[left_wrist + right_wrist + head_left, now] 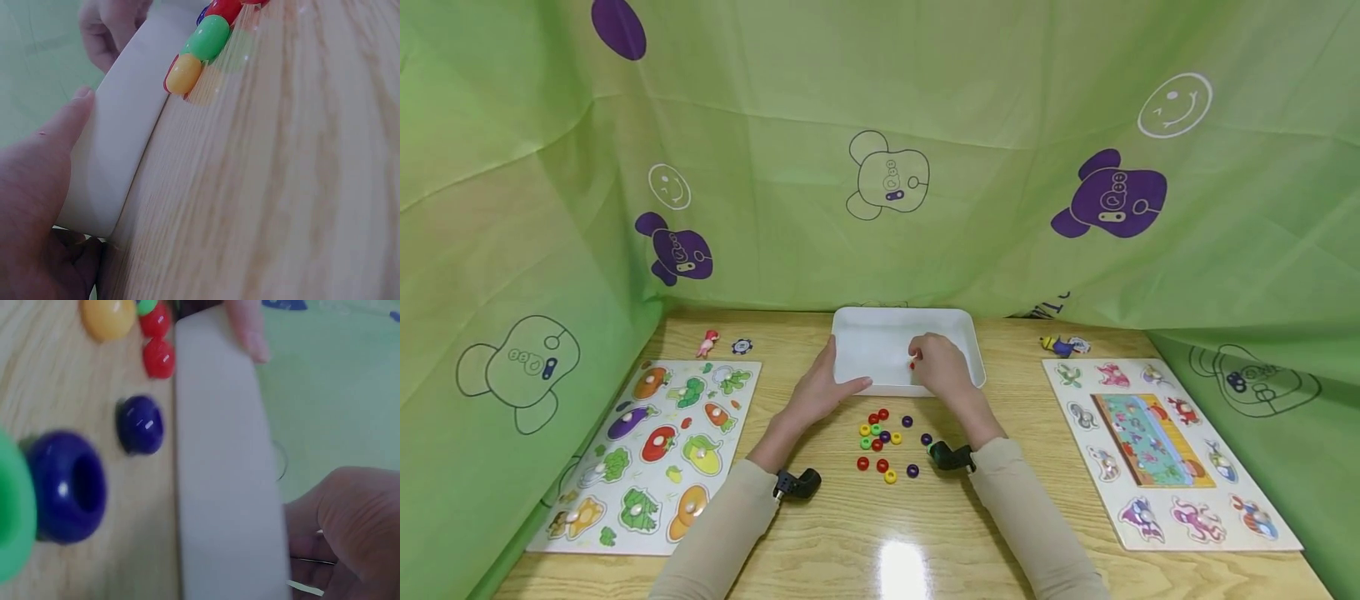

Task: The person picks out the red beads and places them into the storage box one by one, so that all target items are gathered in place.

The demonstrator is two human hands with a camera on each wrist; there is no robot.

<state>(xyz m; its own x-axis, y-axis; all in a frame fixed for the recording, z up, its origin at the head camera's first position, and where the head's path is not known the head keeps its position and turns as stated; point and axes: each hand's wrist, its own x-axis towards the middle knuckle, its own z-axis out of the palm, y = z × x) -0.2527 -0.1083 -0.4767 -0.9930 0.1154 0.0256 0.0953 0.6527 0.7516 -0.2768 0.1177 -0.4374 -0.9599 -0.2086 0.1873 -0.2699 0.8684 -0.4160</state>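
A white tray point(872, 390) stands on the table against the green cloth. My left hand point(820, 387) grips its near left corner, the thumb on the rim and the fingers round the outer side. Over the right part of the tray, my right hand point(942, 367) has curled fingers and pinches a small red bead point(912, 364); the fingers hide most of it. On the table in front of the tray lie several ring-shaped beads, among them a yellow bead point(891, 477), a purple bead point(913, 471) and a red bead point(862, 463). A purple bead point(141, 425) lies beside the tray wall.
A vegetable puzzle board point(647, 458) lies on the left, a sea-animal puzzle board point(1165, 454) on the right. Behind them are a pink figurine point(707, 342), a round chip point(742, 346) and a blue-and-yellow figurine point(1058, 346). Green cloth point(985, 250) encloses the table's back and sides.
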